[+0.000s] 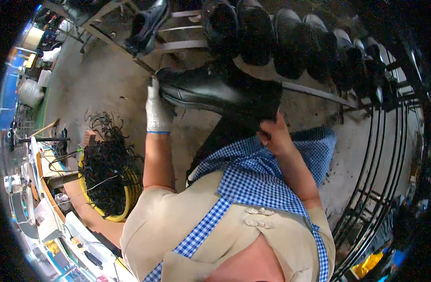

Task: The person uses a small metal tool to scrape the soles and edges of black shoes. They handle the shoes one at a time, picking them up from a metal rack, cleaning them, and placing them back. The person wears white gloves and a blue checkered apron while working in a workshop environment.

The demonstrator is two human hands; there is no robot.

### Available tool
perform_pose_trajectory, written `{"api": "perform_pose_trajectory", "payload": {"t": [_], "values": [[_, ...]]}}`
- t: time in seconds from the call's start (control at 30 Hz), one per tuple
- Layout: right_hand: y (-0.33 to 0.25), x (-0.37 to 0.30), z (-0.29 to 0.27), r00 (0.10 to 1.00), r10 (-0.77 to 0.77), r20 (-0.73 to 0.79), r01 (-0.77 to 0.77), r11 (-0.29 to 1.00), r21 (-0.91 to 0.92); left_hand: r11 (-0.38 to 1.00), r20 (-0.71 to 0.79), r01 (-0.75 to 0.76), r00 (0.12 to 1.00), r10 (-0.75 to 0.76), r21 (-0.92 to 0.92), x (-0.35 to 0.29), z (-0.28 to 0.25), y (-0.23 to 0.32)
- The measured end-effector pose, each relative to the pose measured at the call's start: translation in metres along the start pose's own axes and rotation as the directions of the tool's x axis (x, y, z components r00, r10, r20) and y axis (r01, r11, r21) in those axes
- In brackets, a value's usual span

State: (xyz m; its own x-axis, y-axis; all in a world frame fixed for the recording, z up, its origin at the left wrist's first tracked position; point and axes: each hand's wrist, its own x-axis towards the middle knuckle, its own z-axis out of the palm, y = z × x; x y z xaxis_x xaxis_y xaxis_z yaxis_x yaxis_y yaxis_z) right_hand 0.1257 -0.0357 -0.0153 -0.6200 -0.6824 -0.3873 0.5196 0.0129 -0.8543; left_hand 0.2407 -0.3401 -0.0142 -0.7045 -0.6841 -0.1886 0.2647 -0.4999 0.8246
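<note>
A black leather ankle boot lies sideways in front of me, its toe to the left and its shaft opening to the right. My left hand, in a white knitted glove, is closed around the toe end; the boot hides some of its fingers. At the shaft's edge is my bare right hand, fingers bent and gripping the rim. Just beyond, a metal rack bears a row of black shoes, and another dark shoe sits on it at the left.
To my left, a yellow basket holds a heap of black strips. A cluttered workbench runs along the lower left. Tall black metal bars stand at my right. Concrete floor shows between the rack and the basket.
</note>
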Motion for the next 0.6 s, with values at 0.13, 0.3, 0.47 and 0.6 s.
{"api": "perform_pose_trajectory", "payload": {"t": [0.13,0.3,0.47,0.6], "values": [[0.016,0.008,0.036,0.784,-0.6,0.157,0.616,0.724,-0.311,0.964,0.205,-0.181,0.969,0.141,0.193,-0.063,0.064,0.002],[0.006,0.023,0.055,0.78,-0.539,0.318,0.612,0.549,-0.57,0.996,0.223,0.048,0.973,-0.063,0.071,-0.09,0.064,-0.007],[-0.009,0.029,0.073,0.845,-0.38,0.376,0.533,0.555,-0.639,0.926,0.24,0.304,0.938,-0.25,-0.225,-0.029,0.06,0.037],[0.009,0.024,0.064,0.865,-0.355,0.354,0.501,0.644,-0.578,0.945,0.181,-0.104,0.982,0.048,0.31,0.082,0.038,0.056]]}}
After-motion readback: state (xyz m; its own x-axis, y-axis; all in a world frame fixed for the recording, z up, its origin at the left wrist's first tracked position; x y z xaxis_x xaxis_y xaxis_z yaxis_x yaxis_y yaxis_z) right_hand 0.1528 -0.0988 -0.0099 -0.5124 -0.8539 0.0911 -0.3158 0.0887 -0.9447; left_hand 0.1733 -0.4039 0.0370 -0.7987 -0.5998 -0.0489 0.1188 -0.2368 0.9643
